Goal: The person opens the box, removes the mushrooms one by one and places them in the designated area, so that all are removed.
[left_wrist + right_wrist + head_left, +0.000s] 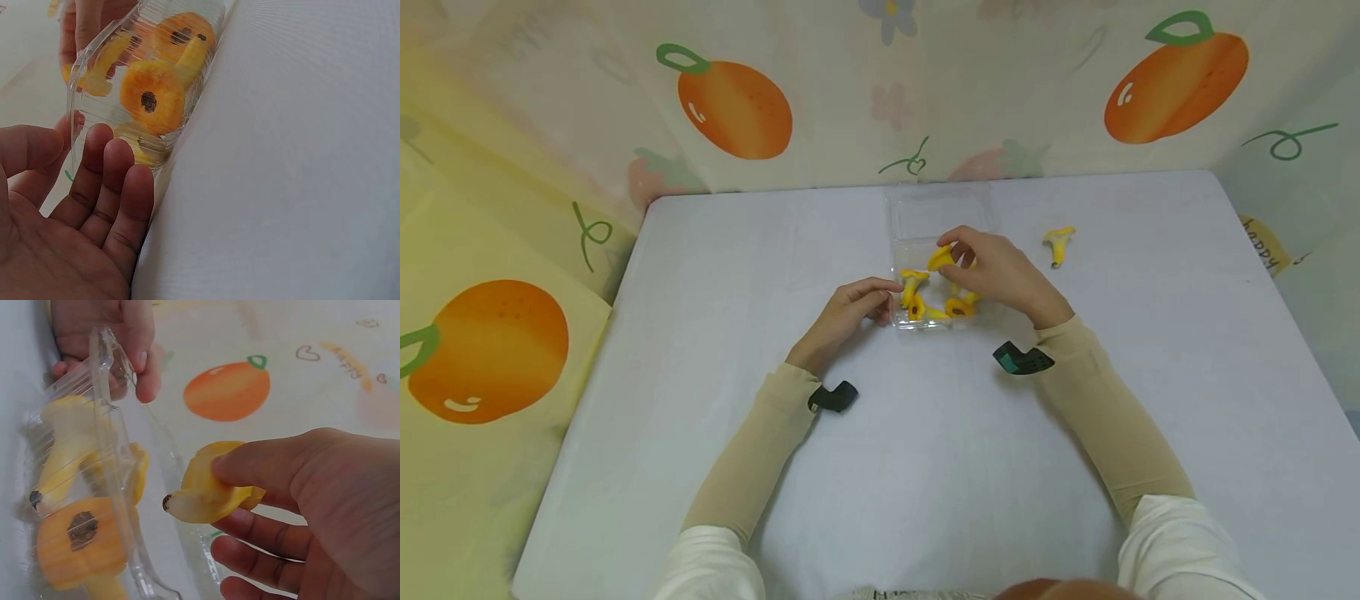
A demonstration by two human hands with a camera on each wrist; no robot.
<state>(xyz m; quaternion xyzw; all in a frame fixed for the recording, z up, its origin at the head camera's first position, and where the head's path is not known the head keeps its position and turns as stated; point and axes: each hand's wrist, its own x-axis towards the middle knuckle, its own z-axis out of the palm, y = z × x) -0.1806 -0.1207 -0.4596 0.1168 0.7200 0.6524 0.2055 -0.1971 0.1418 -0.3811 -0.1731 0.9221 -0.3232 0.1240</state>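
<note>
My right hand [996, 262] pinches a yellow mushroom [209, 484] between thumb and fingers over a clear plastic clamshell box [925, 325]. Its dark stem end shows in the right wrist view. My left hand [857, 308] touches the box's left side, fingers loosely extended; in the left wrist view its fingertips [119, 150] lie against the ribbed wall. Inside the box lie several yellow mushrooms [150, 97], some with dark-centred orange caps [81, 550]. Part of the contents is hidden beneath my right hand.
Another yellow mushroom [1059, 244] lies on the white table [700, 283], right of the box. The box's transparent lid [940, 208] lies folded back toward the table's rear edge. A fruit-printed curtain [827, 100] hangs behind the table.
</note>
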